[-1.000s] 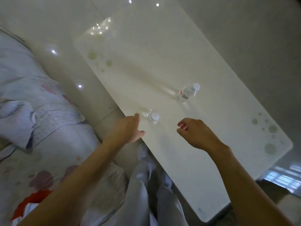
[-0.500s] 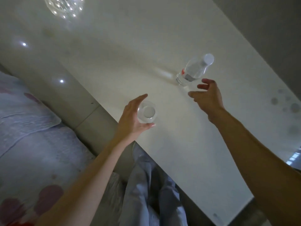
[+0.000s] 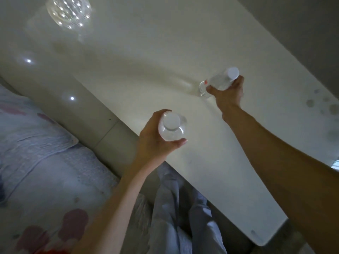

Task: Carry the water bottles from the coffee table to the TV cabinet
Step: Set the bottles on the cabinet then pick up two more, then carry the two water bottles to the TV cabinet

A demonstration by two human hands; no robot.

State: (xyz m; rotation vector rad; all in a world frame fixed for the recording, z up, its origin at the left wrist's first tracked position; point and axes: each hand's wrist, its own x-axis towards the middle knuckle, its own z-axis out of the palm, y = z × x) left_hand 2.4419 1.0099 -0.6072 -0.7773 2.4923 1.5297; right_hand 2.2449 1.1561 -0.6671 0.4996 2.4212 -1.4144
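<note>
Two clear plastic water bottles with white caps stand on the glossy white coffee table (image 3: 128, 74). The near bottle (image 3: 171, 128) is at the table's front edge, seen from above, and my left hand (image 3: 156, 142) is wrapped around its body. The far bottle (image 3: 222, 80) leans toward the right, with a bit of red label showing, and my right hand (image 3: 227, 94) is closed around its middle. Its base still looks to be on the table surface.
A sofa with a pale floral cover (image 3: 36, 162) lies at the left, close to the table edge. My legs in light trousers (image 3: 181, 217) are between sofa and table. Ceiling lights reflect on the table top (image 3: 68, 11). Grey spots (image 3: 321, 105) mark the table's right end.
Both hands moved forward and closed: the left one wrapped around the near bottle, the right one reached the far bottle and gripped it. The camera moved closer to the table.
</note>
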